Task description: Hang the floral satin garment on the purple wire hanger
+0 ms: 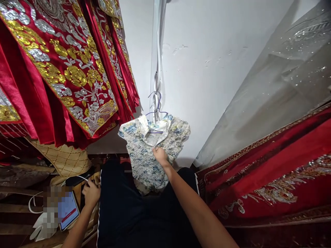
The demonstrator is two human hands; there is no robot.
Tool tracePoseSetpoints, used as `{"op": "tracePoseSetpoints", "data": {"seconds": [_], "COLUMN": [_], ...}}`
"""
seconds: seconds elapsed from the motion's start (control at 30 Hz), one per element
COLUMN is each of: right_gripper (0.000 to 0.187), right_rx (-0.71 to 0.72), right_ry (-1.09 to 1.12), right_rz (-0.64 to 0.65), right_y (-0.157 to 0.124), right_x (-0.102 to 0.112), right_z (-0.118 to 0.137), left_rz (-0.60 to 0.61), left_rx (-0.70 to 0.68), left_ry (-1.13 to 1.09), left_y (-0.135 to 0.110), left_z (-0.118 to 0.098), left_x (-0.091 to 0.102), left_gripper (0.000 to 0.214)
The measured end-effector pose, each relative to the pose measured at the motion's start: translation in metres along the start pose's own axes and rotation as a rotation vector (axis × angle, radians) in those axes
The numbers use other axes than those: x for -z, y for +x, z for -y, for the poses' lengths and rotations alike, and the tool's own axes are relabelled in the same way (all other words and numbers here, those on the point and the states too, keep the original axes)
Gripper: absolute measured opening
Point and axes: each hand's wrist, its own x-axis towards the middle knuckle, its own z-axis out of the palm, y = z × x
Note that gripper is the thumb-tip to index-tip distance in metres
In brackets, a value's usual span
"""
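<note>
A short-sleeved blouse (147, 165) with a blue and cream floral print and a collar hangs in front of me on a thin purple hanger (159, 103). At the lower end of the collar opening, my right hand (160, 155) pinches the blouse's front. Down at the left, beside my thigh, my left hand (92, 193) has its fingers curled near a dark thing; what they hold is hidden. A white cable (80, 177) runs up to those fingers. Just left of that hand lies a phone (68, 212) with its screen lit.
Red garments with gold and silver sequins (77, 75) hang at the upper left, beside a white wall (201, 69). White straps (157, 41) hold up the hanger. Sheer plastic (284, 75) and red embroidered cloth (271, 172) fill the right. Wooden slats (15, 208) lie lower left.
</note>
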Motion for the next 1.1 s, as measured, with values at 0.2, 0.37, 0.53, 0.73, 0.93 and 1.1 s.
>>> {"op": "tracePoseSetpoints", "data": {"seconds": [0.2, 0.37, 0.53, 0.73, 0.93, 1.1], "right_gripper": [0.034, 0.033, 0.026, 0.025, 0.027, 0.03], "right_rx": [0.089, 0.136, 0.173, 0.137, 0.07, -0.025], "right_ry": [0.049, 0.176, 0.322, 0.459, 0.582, 0.697], "right_rz": [0.005, 0.068, 0.163, 0.199, 0.245, 0.295], "right_y": [-0.01, -0.04, -0.06, -0.054, -0.062, -0.069], "right_x": [0.001, -0.001, 0.002, 0.024, 0.024, 0.026], "right_z": [0.001, -0.003, -0.015, -0.027, -0.029, -0.028], "left_rz": [-0.067, 0.159, 0.256, 0.305, 0.329, 0.335], "left_rx": [-0.483, -0.844, -0.926, -0.968, -0.999, -1.01], "left_ry": [-0.299, -0.649, -0.87, -0.935, -0.937, -0.955], "left_y": [-0.031, -0.083, -0.112, -0.12, -0.116, -0.124], "left_z": [-0.083, -0.181, -0.253, -0.275, -0.277, -0.278], "left_x": [0.038, 0.042, 0.025, 0.02, 0.021, 0.02], "left_gripper": [0.043, 0.029, 0.022, 0.015, 0.019, 0.009]}}
